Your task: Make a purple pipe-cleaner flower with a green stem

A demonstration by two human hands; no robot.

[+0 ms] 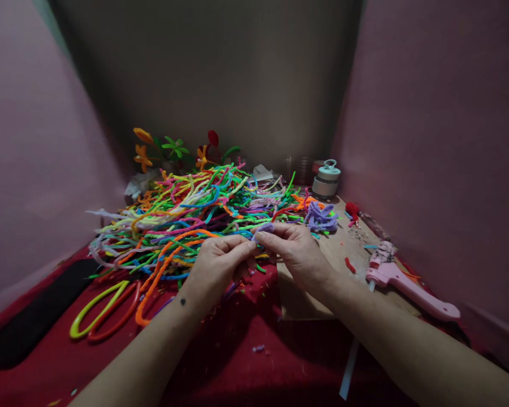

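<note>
My left hand (217, 261) and my right hand (294, 247) meet at the centre, fingers pinched together on a small purple pipe cleaner piece (263, 229). Both hands hover just in front of a big heap of multicoloured pipe cleaners (186, 215) lying on a red cloth (246, 350). A bunch of purple pipe cleaner loops (320, 217) sits just right of my right hand's fingers. How the purple piece runs inside my fingers is hidden.
A pink glue gun (401, 280) lies on a cardboard sheet (305, 302) at the right. A round tape dispenser (326, 180) stands at the back. Finished pipe cleaner flowers (176, 148) stand behind the heap. Pink walls close in left and right.
</note>
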